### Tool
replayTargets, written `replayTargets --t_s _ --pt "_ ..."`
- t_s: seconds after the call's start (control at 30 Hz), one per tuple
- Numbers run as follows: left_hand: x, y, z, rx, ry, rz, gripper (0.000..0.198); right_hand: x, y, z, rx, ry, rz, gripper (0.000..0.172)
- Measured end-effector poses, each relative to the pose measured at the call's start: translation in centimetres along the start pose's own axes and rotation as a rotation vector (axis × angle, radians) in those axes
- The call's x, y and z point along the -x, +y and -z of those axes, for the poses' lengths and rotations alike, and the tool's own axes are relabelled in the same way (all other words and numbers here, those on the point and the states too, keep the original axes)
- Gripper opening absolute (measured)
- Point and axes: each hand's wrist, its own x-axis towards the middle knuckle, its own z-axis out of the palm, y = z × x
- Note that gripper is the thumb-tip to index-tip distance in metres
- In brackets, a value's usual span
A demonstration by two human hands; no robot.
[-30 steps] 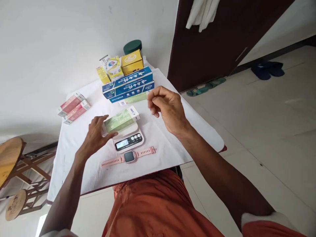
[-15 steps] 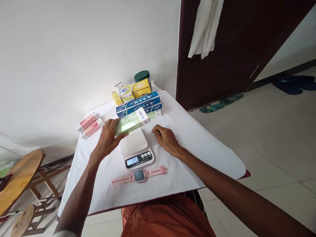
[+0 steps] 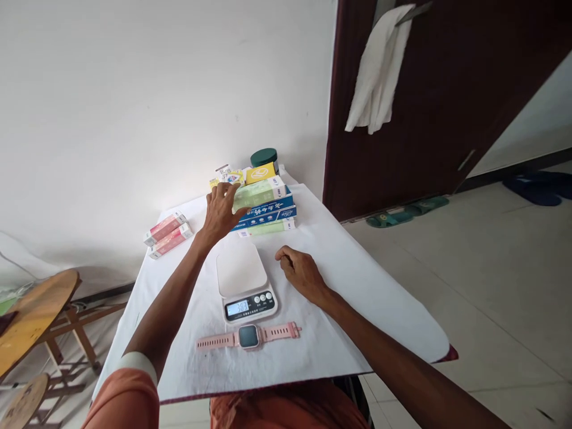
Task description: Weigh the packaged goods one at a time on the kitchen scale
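Note:
My left hand (image 3: 222, 208) reaches to the back of the table, thumb and fingers apart, at the left end of a green-and-white box (image 3: 261, 192). That box rests on top of blue toothpaste boxes (image 3: 272, 214), with another green box (image 3: 272, 228) at the bottom of the stack. Curled with its fingers closed, my right hand (image 3: 302, 271) rests on the table to the right of the kitchen scale (image 3: 241, 271); nothing shows in it. On the scale's bare white platform there is no box, and its display is lit. A pink-strapped smartwatch (image 3: 248, 336) lies in front.
Two pink boxes (image 3: 170, 240) lie on the white tablecloth (image 3: 357, 286) at the left. Behind the stack are a yellow box (image 3: 260, 173) and a green-lidded jar (image 3: 263, 157). Wooden stools (image 3: 40, 316) stand left; slippers (image 3: 391, 218) lie by the door.
My left hand has carried the green-and-white box from above the scale to the top of the stack, and its fingers have opened. My right hand stays beside the scale. The view has shifted slightly.

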Motion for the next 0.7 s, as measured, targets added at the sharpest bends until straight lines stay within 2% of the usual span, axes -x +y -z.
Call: replayTargets --t_s 0.1,0.17,0.23,0.33,0.43,0.5,0.6,0.7 --pt "3.6 -0.6 0.1 0.041 0.047 -0.001 0.065 0.3 -0.1 0.1 -0.018 -0.014 -0.020 0.026" --pt "6.3 -1.8 -0.1 0.051 0.061 0.036 0.064 0.4 -0.2 0.2 -0.024 -0.017 -0.024 0.024" --pt "8.9 -4.1 -0.3 0.045 0.032 0.128 0.063 0.5 -0.2 0.2 -0.014 -0.024 -0.027 0.022" --pt "11.9 -9.4 0.0 -0.035 -0.105 0.408 0.062 0.5 -0.4 0.3 0.006 -0.051 -0.068 0.021" --pt "13.8 -14.8 0.9 -0.131 -0.246 0.665 0.054 0.5 -0.8 0.4 0.039 -0.070 -0.131 0.020" --pt "14.7 -17.4 1.2 -0.141 -0.305 0.738 0.047 0.5 -0.9 0.5 0.055 -0.080 -0.166 0.020" --pt "15.7 -19.6 0.8 -0.130 -0.378 0.783 0.053 0.4 -1.0 0.4 0.051 -0.081 -0.194 0.019" --pt "16.1 -20.3 -0.1 -0.142 -0.415 0.798 0.062 0.5 -0.9 0.4 0.039 -0.072 -0.185 0.019"
